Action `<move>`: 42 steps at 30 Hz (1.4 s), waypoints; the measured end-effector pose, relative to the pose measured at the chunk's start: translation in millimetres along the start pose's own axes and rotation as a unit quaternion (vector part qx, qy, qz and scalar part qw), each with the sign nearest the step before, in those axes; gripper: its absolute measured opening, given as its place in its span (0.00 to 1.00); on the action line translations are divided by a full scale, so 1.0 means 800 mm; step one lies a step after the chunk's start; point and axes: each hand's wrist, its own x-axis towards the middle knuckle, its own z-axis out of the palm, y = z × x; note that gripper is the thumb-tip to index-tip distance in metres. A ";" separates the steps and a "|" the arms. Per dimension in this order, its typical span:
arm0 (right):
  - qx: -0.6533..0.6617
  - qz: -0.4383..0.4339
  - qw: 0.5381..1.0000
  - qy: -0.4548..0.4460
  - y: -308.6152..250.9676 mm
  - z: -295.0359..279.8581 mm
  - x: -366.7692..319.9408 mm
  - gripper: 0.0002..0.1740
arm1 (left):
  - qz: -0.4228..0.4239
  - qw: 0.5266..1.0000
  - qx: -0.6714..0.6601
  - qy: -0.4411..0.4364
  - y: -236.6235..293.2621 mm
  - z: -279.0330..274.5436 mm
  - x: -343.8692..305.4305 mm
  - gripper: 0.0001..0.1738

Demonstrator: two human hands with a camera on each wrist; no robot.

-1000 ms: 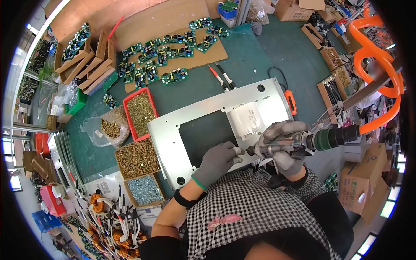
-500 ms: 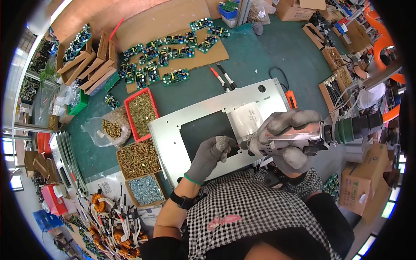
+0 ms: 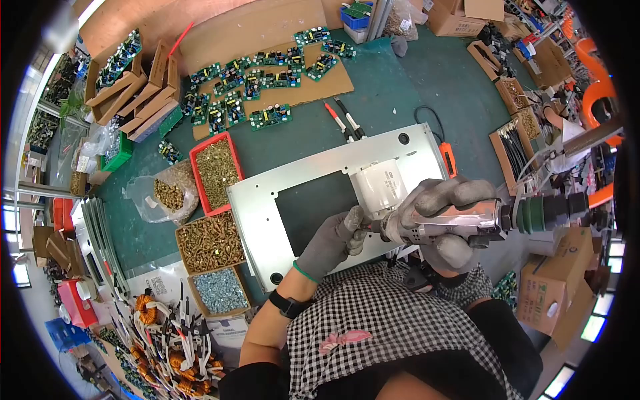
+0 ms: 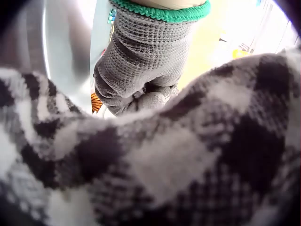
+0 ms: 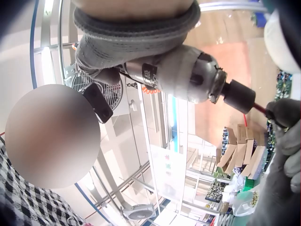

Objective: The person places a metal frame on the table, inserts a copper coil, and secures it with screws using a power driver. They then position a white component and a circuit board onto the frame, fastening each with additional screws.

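In the head view my right hand (image 3: 430,199), in a grey glove, grips a silver air screwdriver (image 3: 460,219) lying nearly level over a metal panel (image 3: 303,175). My left hand (image 3: 328,244), also gloved, has its thumb and fingers pinched together at the tool's tip. The right wrist view shows the red bit (image 5: 259,108) coming out of a black collar (image 5: 239,96) and ending at the left fingertips (image 5: 282,113). Whatever small piece sits between those fingertips is hidden. A white cylindrical part (image 3: 379,187) is on the panel beside the right hand.
Left of the panel stand a red tray (image 3: 194,167) of small brass-coloured parts, a box of screws (image 3: 212,245) and a box of silvery parts (image 3: 220,293). Circuit boards (image 3: 270,117) lie on cardboard behind. An orange coiled hose (image 3: 597,100) hangs at the right.
The screwdriver and right hand have risen off the panel and turned more level. My left hand has drawn back from the panel, and its fingers have closed in at the bit.
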 end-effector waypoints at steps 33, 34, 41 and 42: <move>-0.231 0.052 0.970 -0.056 0.040 -0.038 -0.041 0.29 | 0.182 0.713 0.661 0.147 0.028 -0.010 0.045 0.50; -0.207 0.049 0.977 -0.022 0.043 -0.035 -0.047 0.29 | 0.193 0.707 0.664 0.147 0.026 -0.011 0.046 0.50; -0.161 0.024 0.986 -0.025 0.048 -0.037 -0.050 0.31 | 0.182 0.724 0.658 0.101 0.060 -0.020 0.028 0.38; -0.127 0.026 0.991 -0.026 0.039 -0.033 -0.047 0.31 | 0.139 0.765 0.624 0.082 0.094 -0.022 0.019 0.32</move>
